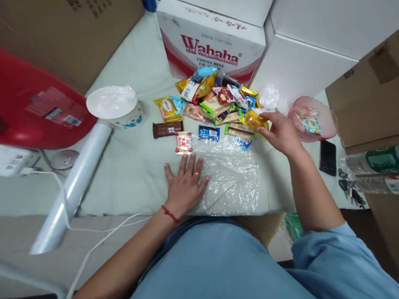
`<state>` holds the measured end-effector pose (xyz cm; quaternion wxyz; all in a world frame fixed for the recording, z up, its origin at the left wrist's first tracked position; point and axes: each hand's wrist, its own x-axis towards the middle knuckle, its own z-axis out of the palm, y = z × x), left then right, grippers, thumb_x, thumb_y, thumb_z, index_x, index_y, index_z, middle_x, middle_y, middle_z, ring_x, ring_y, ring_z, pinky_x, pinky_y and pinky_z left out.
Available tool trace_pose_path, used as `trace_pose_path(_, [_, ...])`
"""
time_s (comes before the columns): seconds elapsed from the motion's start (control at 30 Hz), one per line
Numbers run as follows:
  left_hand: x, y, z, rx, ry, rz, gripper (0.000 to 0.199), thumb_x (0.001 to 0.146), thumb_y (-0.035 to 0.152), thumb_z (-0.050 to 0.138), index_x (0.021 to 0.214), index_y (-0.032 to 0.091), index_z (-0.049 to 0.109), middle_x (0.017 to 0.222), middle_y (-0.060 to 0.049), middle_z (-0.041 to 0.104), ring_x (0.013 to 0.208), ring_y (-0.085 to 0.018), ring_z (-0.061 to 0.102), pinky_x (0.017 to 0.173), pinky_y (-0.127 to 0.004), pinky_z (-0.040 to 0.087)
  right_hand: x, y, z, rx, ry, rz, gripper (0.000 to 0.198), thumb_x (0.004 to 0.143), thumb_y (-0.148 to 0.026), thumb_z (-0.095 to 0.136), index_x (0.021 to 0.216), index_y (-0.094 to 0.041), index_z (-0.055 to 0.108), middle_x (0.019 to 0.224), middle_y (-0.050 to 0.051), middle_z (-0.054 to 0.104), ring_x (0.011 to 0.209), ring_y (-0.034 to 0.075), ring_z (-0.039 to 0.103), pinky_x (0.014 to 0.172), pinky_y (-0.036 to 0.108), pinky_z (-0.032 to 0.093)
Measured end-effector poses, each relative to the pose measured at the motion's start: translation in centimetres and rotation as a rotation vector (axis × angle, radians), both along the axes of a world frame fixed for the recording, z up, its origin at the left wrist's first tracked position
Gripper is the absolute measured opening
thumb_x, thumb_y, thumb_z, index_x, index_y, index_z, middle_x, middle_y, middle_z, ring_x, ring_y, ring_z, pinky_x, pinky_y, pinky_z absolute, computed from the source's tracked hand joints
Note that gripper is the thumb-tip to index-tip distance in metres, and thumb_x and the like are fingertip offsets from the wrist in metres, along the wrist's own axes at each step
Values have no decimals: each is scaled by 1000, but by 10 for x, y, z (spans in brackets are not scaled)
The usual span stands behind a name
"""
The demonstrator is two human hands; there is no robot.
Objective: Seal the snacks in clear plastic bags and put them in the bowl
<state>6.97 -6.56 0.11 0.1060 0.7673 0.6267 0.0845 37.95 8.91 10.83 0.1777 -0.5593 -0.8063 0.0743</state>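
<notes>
My left hand (185, 182) lies flat with fingers spread on the table cover, at the left edge of a clear plastic bag (233, 184). Just beyond its fingertips is a small white-and-red snack packet (184, 143). At the right end of a heap of wrapped snacks (218, 97), my right hand (279, 132) has thumb and fingers closed on a yellow snack packet (253, 120). A brown-wrapped bar (167, 129), a blue packet (209, 132) and a green-edged wafer packet (239, 131) lie in front of the heap.
Behind the heap stands a Wahaha carton (210, 44). A white paper tub (115, 108) and a roll of clear film (82, 179) are on the left. To the right are a pink bowl (328, 117), a phone (328, 158), keys (350, 189) and plastic bottles (380, 159).
</notes>
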Motion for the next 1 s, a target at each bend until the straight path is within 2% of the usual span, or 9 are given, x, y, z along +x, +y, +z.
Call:
trace_pose_path(0.13, [-1, 0, 0, -8, 25, -13, 64, 109, 49, 33, 169, 27, 29, 177, -11, 24, 165, -35, 20, 124, -81, -4, -26, -51, 0, -151, 189, 195, 43, 95, -43, 72, 133, -24, 67, 112, 8, 73, 85, 21, 64, 75, 33, 50])
trace_pose_path(0.27, [-8, 2, 3, -41, 5, -27, 62, 109, 46, 31, 169, 29, 29, 177, -10, 27, 165, -34, 23, 126, -80, 3, -71, -84, -27, -300, 33, 270, 39, 98, -32, 68, 137, -27, 65, 126, 8, 69, 102, 23, 67, 81, 31, 51])
trace_pose_path(0.4, [-26, 1, 4, -60, -41, -29, 60, 108, 45, 37, 166, 33, 35, 174, -10, 34, 162, -36, 30, 125, -79, 11, -85, -95, -54, -379, -75, 243, 48, 99, -27, 66, 146, -29, 61, 141, 10, 62, 108, 26, 68, 79, 33, 54])
trace_pose_path(0.53, [-49, -7, 2, 55, -101, -9, 61, 104, 42, 47, 164, 29, 41, 173, -15, 37, 162, -37, 31, 127, -72, 21, -70, -105, -58, -330, 10, 257, 52, 101, -40, 65, 151, -31, 55, 153, 14, 53, 116, 31, 68, 83, 42, 61])
trace_pose_path(0.6, [-58, -14, 4, 159, -127, -56, 61, 101, 33, 52, 162, 30, 45, 170, -14, 42, 163, -36, 28, 130, -68, 18, -57, -118, -52, -268, 103, 273, 50, 104, -47, 60, 151, -32, 55, 153, 15, 53, 122, 32, 67, 88, 46, 62])
trace_pose_path(0.7, [-67, -24, 13, 164, -170, -346, 67, 94, 16, 51, 157, 37, 48, 160, -6, 58, 160, -29, 37, 133, -63, 11, -32, -146, -48, -220, 211, 388, 53, 102, -55, 61, 151, -33, 55, 142, 14, 63, 126, 32, 65, 99, 50, 59])
trace_pose_path(0.8, [-71, -28, 16, 50, -247, -537, 66, 91, 20, 52, 157, 30, 48, 156, -11, 60, 154, -29, 46, 133, -63, 12, -10, -178, -59, -262, 183, 502, 75, 92, -63, 73, 156, -30, 52, 145, 17, 63, 131, 37, 62, 108, 58, 54])
trace_pose_path(0.9, [-74, -26, 11, 16, -288, -452, 49, 95, 30, 57, 144, 24, 61, 139, -14, 69, 144, -31, 56, 132, -65, 14, 3, -200, -80, -296, 181, 461, 56, 99, -46, 69, 152, -29, 58, 148, 15, 64, 136, 35, 59, 111, 59, 53])
trace_pose_path(1.0, [-79, -17, 9, 4, -352, -399, 22, 98, 29, 57, 107, 28, 77, 108, -6, 76, 135, -28, 62, 130, -62, 22, 6, -202, -89, -318, 317, 412, 33, 106, -28, 57, 136, -31, 70, 142, 11, 70, 132, 30, 64, 110, 56, 55])
